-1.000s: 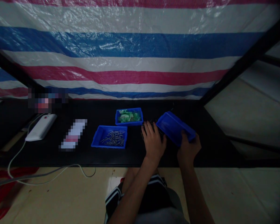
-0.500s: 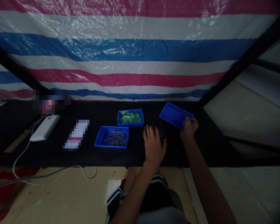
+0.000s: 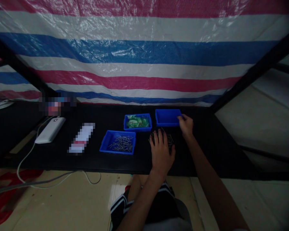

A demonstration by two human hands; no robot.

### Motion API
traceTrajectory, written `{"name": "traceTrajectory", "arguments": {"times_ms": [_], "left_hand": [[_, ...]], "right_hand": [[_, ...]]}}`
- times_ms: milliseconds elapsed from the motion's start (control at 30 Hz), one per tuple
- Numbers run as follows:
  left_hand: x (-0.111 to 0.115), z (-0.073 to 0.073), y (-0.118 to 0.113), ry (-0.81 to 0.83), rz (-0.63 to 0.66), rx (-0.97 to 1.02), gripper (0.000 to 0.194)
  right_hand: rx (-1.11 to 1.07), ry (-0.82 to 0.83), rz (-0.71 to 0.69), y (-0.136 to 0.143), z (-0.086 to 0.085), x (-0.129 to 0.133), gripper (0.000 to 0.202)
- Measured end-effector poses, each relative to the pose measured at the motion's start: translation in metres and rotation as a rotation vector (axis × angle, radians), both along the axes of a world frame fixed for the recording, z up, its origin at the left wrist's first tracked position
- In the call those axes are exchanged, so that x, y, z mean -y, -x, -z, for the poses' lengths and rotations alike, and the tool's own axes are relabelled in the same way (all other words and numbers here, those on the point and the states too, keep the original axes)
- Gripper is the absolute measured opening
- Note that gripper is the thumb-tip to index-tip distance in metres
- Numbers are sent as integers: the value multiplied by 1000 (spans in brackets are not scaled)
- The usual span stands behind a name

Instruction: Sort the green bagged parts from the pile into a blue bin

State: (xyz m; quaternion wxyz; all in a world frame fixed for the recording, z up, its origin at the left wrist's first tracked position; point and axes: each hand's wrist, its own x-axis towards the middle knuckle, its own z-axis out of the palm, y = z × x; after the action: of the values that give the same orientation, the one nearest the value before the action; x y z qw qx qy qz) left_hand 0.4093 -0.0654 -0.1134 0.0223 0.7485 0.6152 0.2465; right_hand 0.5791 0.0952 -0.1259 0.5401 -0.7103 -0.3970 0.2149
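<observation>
My left hand (image 3: 162,150) lies with its fingers spread over a pile of thin metal nails (image 3: 170,140) on the black table; the hand hides part of the pile. My right hand (image 3: 187,125) grips the right edge of an empty blue plastic tray (image 3: 168,117) behind the pile. Left of that tray stands a second blue tray (image 3: 149,128) with green-and-clear plastic packets (image 3: 138,122) in it. Nearer to me, a third blue tray (image 3: 106,148) holds many loose nails (image 3: 122,143).
On the left of the black table (image 3: 115,163) lie a white power bank (image 3: 50,130) with a cable (image 3: 20,166) and a blurred-out flat item (image 3: 82,138). A striped plastic sheet (image 3: 144,51) hangs behind the table. Black metal bars (image 3: 250,70) frame the right side.
My right hand has moved left with the empty tray, which now sits straighter, beside the packet tray. My left hand stays over the nail pile. The view has shifted slightly.
</observation>
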Motion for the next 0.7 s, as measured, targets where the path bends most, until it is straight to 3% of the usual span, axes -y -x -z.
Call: {"name": "traceTrajectory", "arguments": {"times_ms": [300, 700], "left_hand": [[4, -2, 2, -24, -5, -16, 61], [11, -3, 7, -23, 28, 22, 65]], "right_hand": [[102, 12, -121, 7, -6, 19, 54], [235, -74, -182, 17, -4, 53, 52]]}}
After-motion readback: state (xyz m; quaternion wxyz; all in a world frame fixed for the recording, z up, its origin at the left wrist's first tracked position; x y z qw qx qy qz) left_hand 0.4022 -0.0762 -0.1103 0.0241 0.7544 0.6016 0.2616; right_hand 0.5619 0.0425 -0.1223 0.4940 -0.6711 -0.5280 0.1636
